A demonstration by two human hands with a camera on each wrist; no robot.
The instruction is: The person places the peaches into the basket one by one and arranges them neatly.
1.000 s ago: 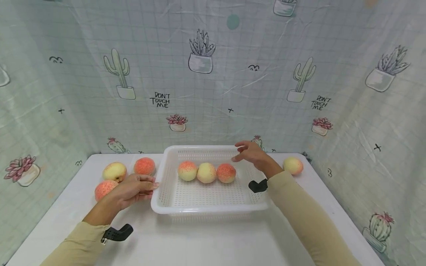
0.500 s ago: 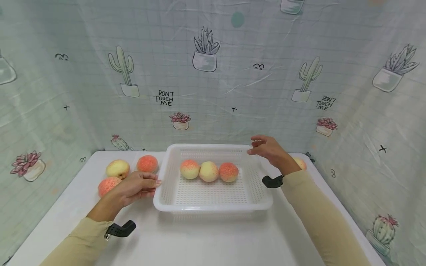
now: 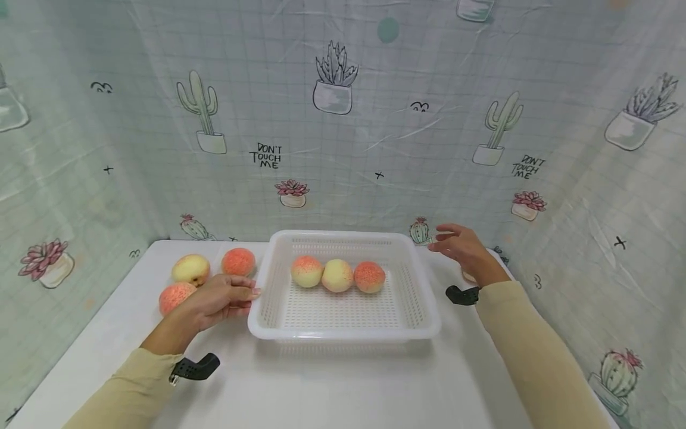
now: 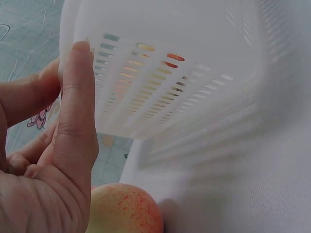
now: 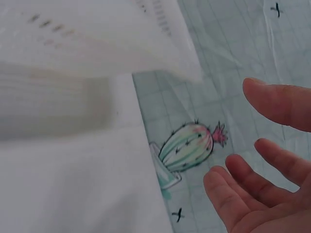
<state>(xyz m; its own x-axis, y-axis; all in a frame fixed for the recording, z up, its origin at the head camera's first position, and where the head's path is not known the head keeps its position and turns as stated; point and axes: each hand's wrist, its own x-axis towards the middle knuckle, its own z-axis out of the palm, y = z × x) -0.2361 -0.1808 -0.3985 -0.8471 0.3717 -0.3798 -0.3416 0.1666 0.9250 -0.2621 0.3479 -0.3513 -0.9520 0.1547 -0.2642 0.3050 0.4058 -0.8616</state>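
A white perforated plastic basket (image 3: 343,330) holds three peaches in a row: a yellow-red one (image 3: 307,271), a pale yellow one (image 3: 337,276) and a redder one (image 3: 370,277). At the basket's left side, my left hand (image 3: 222,301) pinches the rim; the left wrist view shows its fingers (image 4: 77,92) against the basket wall (image 4: 146,102). My right hand (image 3: 463,247) hovers beyond the basket's right back corner, holding nothing. Its thumb (image 5: 279,104) and fingers are spread apart in the right wrist view. A peach behind that hand is mostly hidden.
Left of the basket lie a yellow peach (image 3: 191,270) and two red ones, one at the back (image 3: 238,262) and one nearer (image 3: 175,297). The white table (image 3: 332,387) ends at a cactus-print curtain (image 3: 343,149) on the back and sides.
My right hand has moved right, from above the basket's back right part to outside it. My left hand stays on the rim. The head view has shifted slightly.
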